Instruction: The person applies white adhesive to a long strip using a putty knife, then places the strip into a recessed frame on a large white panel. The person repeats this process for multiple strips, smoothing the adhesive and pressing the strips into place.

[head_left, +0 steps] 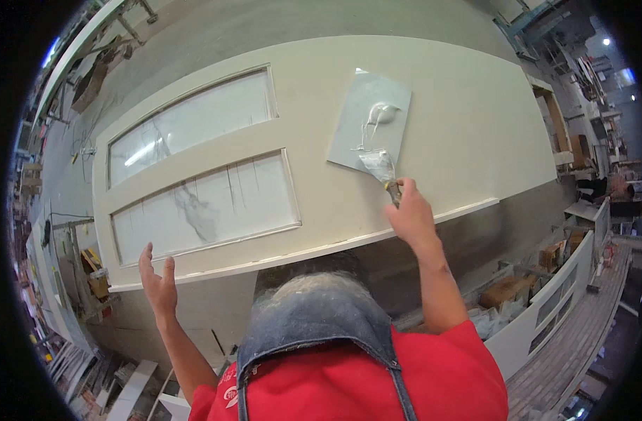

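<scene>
A large cream door panel lies flat before me, with two long framed insets of white marbled sheet on its left part. On its middle rests a grey rectangular board bearing a mound of white putty. My right hand is wrapped round the handle of a putty knife; its white-smeared blade lies over the board's near edge. My left hand is at the panel's near left edge, fingers spread and holding nothing. Whether it touches the edge, I cannot tell.
A raised strip runs along the panel's near edge. To the right stand a wooden frame, a cardboard box and white slatted panels. Metal racks and stacked boards line the left side.
</scene>
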